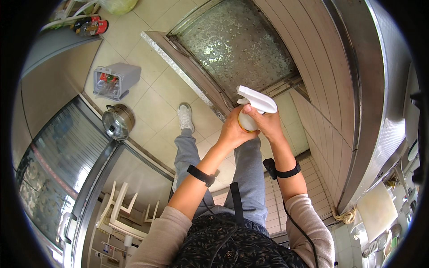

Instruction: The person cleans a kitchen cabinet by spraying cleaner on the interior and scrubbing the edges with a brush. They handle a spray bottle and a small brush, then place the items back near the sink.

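Observation:
Both of my hands are wrapped around a spray bottle with a white trigger head (258,100). My left hand (231,128) grips the body from the left, and its fingers hide much of it. My right hand (270,124) closes on the right side, its thumb lying across the upper body just under the head. The nozzle points up and to the left in the picture. Just beyond the bottle is a framed panel (231,43) with a blotchy, shiny surface, which looks like stained glass or metal; I cannot tell which.
On the tiled floor (161,87) stand a grey waste bin (129,74) and a lidded pot (125,115). Two bottles (95,27) lie by the far-left shelf. Slatted cabinet fronts (321,57) and a metal counter edge (368,140) flank my right. A glass door (63,134) is leftward.

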`<state>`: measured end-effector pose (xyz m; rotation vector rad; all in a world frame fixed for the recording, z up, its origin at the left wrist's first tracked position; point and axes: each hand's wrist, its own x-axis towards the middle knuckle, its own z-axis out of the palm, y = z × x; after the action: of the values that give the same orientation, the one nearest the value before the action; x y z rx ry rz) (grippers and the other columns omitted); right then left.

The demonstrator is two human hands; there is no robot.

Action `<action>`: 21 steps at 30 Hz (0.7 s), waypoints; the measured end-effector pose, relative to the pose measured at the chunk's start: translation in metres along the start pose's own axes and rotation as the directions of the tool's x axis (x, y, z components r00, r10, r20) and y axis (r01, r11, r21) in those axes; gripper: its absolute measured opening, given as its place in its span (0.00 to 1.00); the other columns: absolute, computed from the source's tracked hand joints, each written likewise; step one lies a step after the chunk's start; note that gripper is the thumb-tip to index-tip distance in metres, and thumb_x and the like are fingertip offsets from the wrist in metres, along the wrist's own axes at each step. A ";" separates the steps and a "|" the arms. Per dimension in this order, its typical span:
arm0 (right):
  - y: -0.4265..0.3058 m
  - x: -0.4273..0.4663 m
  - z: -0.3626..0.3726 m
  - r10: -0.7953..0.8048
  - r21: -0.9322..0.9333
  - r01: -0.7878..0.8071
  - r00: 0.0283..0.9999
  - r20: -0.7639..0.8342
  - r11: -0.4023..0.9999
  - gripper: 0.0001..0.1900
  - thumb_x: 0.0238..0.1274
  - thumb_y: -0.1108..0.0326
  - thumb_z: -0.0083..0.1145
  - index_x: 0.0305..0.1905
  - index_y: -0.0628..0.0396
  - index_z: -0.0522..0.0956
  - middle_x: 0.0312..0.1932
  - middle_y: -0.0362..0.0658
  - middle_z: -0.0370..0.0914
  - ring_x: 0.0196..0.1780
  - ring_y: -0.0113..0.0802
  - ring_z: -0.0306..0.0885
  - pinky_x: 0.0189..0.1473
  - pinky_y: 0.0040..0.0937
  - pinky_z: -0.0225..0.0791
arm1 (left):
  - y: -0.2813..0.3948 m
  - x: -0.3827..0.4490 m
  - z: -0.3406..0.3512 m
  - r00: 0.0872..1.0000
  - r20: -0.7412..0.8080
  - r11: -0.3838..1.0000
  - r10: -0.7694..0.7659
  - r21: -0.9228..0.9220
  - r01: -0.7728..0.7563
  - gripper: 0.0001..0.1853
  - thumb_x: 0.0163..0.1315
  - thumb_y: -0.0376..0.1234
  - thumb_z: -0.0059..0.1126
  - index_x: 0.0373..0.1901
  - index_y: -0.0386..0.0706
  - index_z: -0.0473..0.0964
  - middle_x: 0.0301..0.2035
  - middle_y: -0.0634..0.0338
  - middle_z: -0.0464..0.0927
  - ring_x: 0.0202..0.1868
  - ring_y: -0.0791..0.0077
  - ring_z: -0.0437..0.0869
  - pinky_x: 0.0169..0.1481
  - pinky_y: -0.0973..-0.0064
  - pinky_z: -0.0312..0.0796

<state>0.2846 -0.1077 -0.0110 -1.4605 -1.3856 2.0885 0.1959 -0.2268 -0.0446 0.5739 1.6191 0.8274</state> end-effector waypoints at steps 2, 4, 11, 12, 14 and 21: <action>-0.002 0.000 -0.007 0.041 -0.013 -0.040 0.994 0.103 0.999 0.23 0.54 0.51 0.75 0.42 0.62 0.83 0.36 0.42 0.85 0.42 0.24 0.80 0.44 0.26 0.73 | 0.002 -0.003 -0.003 0.995 0.104 0.992 -0.002 -0.121 0.015 0.44 0.39 0.39 0.77 0.61 0.39 0.68 0.53 0.48 0.77 0.56 0.54 0.79 0.60 0.60 0.72; -0.005 0.002 -0.013 0.072 -0.047 -0.065 0.982 0.174 0.997 0.26 0.54 0.48 0.74 0.45 0.62 0.82 0.36 0.41 0.84 0.42 0.23 0.79 0.44 0.26 0.73 | 0.006 -0.004 -0.004 0.993 0.066 0.991 0.102 -0.094 -0.095 0.44 0.42 0.35 0.77 0.63 0.37 0.66 0.52 0.51 0.77 0.55 0.62 0.80 0.58 0.64 0.73; -0.011 0.000 -0.010 -0.033 0.194 0.009 0.992 0.123 0.981 0.26 0.57 0.51 0.71 0.51 0.63 0.80 0.40 0.44 0.84 0.45 0.30 0.82 0.47 0.27 0.73 | 0.011 -0.003 -0.005 0.985 0.170 0.992 0.024 -0.130 -0.002 0.43 0.41 0.35 0.78 0.62 0.38 0.67 0.51 0.52 0.78 0.54 0.61 0.81 0.58 0.65 0.74; -0.011 0.002 -0.012 -0.027 0.208 -0.004 0.989 0.143 0.978 0.27 0.57 0.51 0.71 0.51 0.63 0.81 0.41 0.44 0.84 0.45 0.31 0.81 0.48 0.28 0.73 | 0.010 -0.001 -0.007 0.983 0.182 0.991 0.017 -0.136 0.008 0.43 0.39 0.36 0.78 0.61 0.39 0.68 0.51 0.51 0.79 0.54 0.58 0.81 0.58 0.65 0.73; -0.011 0.007 -0.018 -0.031 0.230 -0.030 0.966 0.257 0.973 0.27 0.55 0.50 0.72 0.50 0.63 0.82 0.41 0.44 0.84 0.46 0.32 0.81 0.48 0.29 0.73 | 0.008 0.002 -0.012 0.960 0.280 0.987 -0.018 -0.146 0.061 0.43 0.40 0.37 0.79 0.61 0.39 0.67 0.50 0.52 0.79 0.53 0.60 0.81 0.58 0.65 0.74; 0.007 0.043 -0.043 -0.129 0.307 -0.165 0.654 0.745 0.937 0.33 0.51 0.54 0.74 0.58 0.64 0.77 0.51 0.49 0.83 0.51 0.36 0.81 0.54 0.35 0.73 | 0.009 0.010 -0.021 0.873 0.469 0.977 -0.135 -0.084 0.196 0.40 0.43 0.38 0.80 0.60 0.36 0.70 0.52 0.55 0.77 0.56 0.66 0.77 0.60 0.68 0.72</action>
<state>0.3022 -0.0593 -0.0449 -0.4180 -1.0788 2.9399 0.1728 -0.2179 -0.0424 0.4859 1.1479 0.6042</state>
